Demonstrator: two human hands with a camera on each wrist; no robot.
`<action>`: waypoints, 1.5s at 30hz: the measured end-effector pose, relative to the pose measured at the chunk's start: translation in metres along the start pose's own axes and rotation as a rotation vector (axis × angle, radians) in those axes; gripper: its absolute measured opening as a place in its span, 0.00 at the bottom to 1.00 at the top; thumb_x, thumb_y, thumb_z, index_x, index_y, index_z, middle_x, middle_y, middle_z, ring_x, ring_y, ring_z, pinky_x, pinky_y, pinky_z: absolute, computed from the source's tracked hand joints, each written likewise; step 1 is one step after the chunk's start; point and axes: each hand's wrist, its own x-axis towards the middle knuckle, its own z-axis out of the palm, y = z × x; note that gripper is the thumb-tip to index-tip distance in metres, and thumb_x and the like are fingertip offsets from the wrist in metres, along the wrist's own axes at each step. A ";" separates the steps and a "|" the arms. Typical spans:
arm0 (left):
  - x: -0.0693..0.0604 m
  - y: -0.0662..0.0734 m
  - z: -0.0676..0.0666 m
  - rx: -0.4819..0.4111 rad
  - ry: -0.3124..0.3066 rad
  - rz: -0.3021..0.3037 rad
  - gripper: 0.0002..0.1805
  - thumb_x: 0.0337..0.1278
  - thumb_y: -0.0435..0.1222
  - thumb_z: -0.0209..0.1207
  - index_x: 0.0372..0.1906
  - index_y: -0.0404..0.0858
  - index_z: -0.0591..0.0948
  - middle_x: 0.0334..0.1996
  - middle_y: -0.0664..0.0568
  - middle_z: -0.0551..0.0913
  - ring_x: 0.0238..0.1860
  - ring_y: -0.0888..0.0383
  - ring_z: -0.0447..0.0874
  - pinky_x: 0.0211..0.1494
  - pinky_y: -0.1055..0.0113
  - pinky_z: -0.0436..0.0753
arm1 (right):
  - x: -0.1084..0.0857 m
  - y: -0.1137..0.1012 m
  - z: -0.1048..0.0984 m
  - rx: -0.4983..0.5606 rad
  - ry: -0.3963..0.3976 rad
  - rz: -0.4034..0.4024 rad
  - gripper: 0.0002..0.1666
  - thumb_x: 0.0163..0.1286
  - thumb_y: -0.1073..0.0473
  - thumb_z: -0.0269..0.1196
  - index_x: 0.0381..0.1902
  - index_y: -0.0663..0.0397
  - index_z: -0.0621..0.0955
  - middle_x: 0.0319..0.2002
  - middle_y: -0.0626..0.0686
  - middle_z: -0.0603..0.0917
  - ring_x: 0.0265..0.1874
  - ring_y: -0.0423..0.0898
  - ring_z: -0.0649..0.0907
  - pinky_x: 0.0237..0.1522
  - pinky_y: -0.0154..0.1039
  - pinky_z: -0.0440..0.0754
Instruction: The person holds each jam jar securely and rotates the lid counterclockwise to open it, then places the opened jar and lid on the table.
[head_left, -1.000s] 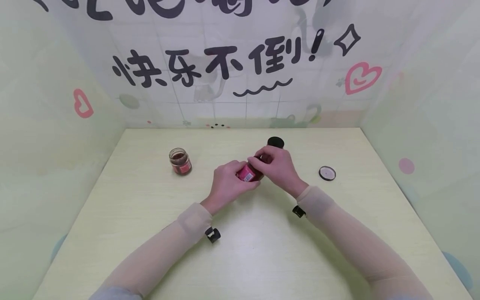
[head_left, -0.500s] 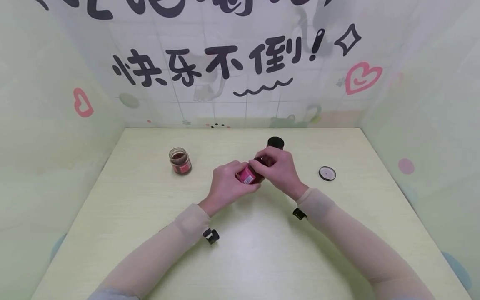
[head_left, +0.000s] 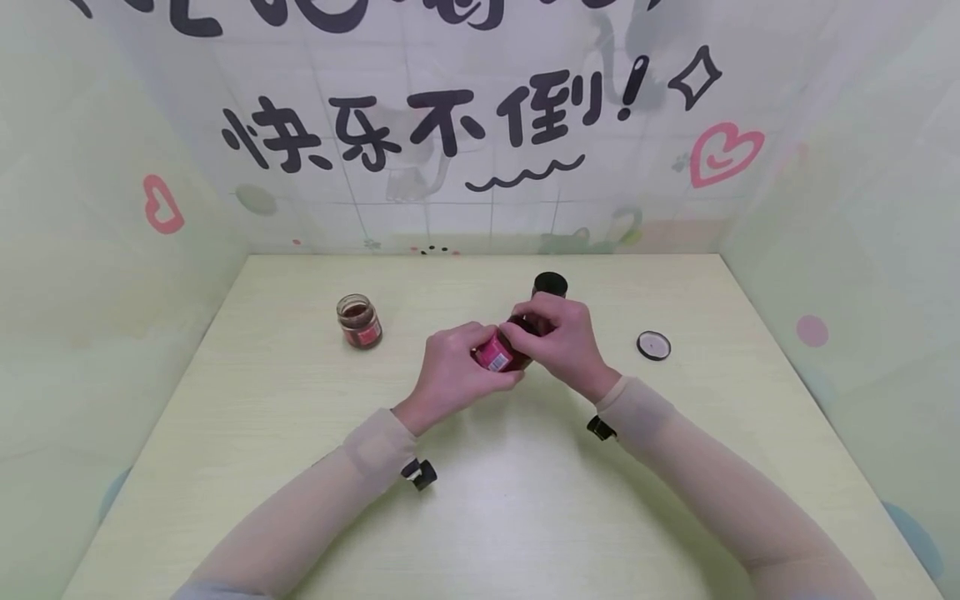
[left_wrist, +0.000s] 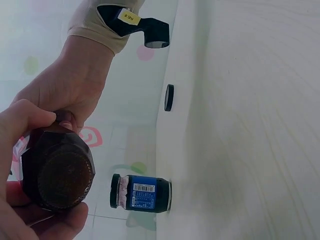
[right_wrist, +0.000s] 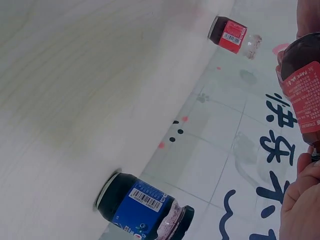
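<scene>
My left hand point(head_left: 459, 364) holds a tilted glass jam jar point(head_left: 497, 354) with a pink-red label, above the table. My right hand point(head_left: 566, 346) pinches the dark lid point(right_wrist: 316, 156) at the jar's other end, seen at the edge of the right wrist view. In the left wrist view the jar's dark faceted base point(left_wrist: 60, 172) faces the camera, and the left fingers curl round its sides. The right fingers hide most of the lid, so how far it is screwed on cannot be told. Behind the right hand stands a blue-labelled jar point(right_wrist: 142, 205) with a black lid.
A lidless jar point(head_left: 363, 335) with a red label and dark contents stands at the back left of the table point(head_left: 495, 517). One loose lid point(head_left: 654, 346) lies inside-up at the right. Printed walls enclose the back and both sides.
Both hands stay on the jar, which shifts very slightly. My right hand has turned and moved a little toward me at the lid. The other jars and the loose lid stay put.
</scene>
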 end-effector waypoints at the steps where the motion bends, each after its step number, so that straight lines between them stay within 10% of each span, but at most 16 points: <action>1: 0.000 0.000 0.000 -0.002 -0.001 0.000 0.19 0.37 0.50 0.78 0.35 0.44 0.86 0.28 0.61 0.83 0.27 0.68 0.80 0.30 0.73 0.81 | 0.001 -0.004 -0.001 0.002 0.000 -0.008 0.04 0.57 0.70 0.72 0.30 0.60 0.86 0.20 0.52 0.74 0.19 0.46 0.69 0.21 0.36 0.66; 45: -0.004 0.014 -0.021 -0.021 -0.061 0.062 0.19 0.40 0.46 0.78 0.38 0.45 0.85 0.31 0.61 0.83 0.30 0.67 0.79 0.32 0.71 0.81 | -0.005 0.014 0.000 0.031 -0.022 -0.239 0.10 0.61 0.55 0.70 0.37 0.54 0.85 0.24 0.49 0.74 0.22 0.41 0.70 0.21 0.31 0.67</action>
